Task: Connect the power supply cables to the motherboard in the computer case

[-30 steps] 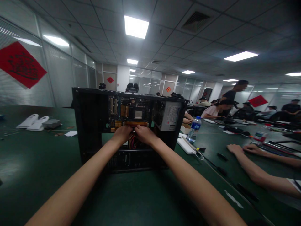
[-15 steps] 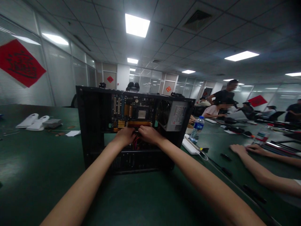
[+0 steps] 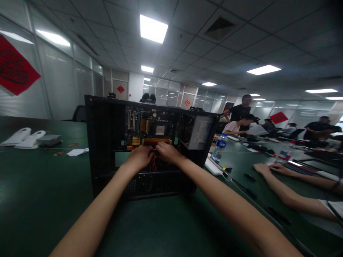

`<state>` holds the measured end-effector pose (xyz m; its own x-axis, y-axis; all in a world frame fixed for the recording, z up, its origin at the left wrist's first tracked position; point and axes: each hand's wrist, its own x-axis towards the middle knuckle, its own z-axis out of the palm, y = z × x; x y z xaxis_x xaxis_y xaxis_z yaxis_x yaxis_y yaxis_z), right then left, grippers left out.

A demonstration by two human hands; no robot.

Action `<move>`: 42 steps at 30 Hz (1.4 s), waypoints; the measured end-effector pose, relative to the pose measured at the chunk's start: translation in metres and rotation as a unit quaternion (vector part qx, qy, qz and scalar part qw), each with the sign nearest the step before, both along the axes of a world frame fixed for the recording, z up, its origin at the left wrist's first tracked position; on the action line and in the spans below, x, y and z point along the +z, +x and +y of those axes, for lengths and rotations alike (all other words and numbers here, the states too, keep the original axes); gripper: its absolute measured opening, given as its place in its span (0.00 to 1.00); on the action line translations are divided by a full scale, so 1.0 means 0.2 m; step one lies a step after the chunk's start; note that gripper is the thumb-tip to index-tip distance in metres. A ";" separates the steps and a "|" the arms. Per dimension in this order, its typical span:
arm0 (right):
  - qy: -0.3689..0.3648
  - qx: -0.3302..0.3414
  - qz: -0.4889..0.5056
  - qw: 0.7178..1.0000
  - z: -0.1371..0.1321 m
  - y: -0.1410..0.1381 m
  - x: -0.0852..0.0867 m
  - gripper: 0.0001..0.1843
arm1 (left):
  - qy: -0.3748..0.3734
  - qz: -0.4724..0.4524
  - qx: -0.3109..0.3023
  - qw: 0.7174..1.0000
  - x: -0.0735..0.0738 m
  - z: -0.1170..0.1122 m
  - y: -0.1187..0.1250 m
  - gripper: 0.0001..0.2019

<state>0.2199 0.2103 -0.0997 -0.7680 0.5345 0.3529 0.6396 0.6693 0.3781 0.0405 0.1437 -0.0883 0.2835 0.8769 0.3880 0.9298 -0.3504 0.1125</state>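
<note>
An open black computer case (image 3: 90, 150) stands on the green table in front of me, its inside facing me. Within it are a motherboard (image 3: 150, 125) with a square metal-topped chip (image 3: 160, 130), and a power supply (image 3: 197, 132) with a fan at the upper right. Both my hands reach in at the board's lower edge, just under the orange slots (image 3: 158, 140). My left hand (image 3: 139, 157) has its fingers curled there; my right hand (image 3: 168, 151) is bent in close beside it. Red and dark cables (image 3: 153, 162) hang between and below them. The fingertips and whatever they grip are hidden.
To the left lie white slipper-like objects (image 3: 30, 139), a grey box (image 3: 49, 140) and paper (image 3: 77, 152). On the right stand a water bottle (image 3: 220, 146) and a white power strip (image 3: 213, 167) with cables. Another person's hands (image 3: 264, 167) rest on the table there.
The view has turned slightly to the right, so the surroundings appear shifted left. My hands stay at the same spot in the case, with only slight finger movement.
</note>
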 end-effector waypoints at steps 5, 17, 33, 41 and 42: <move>-0.011 -0.006 -0.001 1.000 -0.01 0.00 0.00 0.08 | -0.013 0.013 -0.047 0.999 -0.01 -0.01 0.01 0.14; -0.052 -0.033 0.037 0.997 -0.07 -0.01 0.05 0.11 | 0.027 0.088 -0.014 0.996 -0.02 0.00 0.02 0.16; -0.123 -0.068 0.189 0.972 -0.09 0.06 0.04 0.12 | 0.037 0.104 -0.065 0.992 -0.02 0.03 0.02 0.16; -0.123 -0.092 0.199 0.968 -0.09 0.05 0.05 0.10 | 0.013 0.058 -0.079 0.995 -0.04 0.05 0.01 0.14; -0.125 -0.092 0.200 0.968 -0.09 0.05 0.05 0.10 | 0.014 0.055 -0.080 0.995 -0.04 0.05 0.01 0.13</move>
<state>0.2306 0.1918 -0.0907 -0.4812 0.7554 0.4448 0.8179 0.5695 -0.0823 0.0431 0.1538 -0.0955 0.4606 0.8066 0.3705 0.8679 -0.4967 0.0023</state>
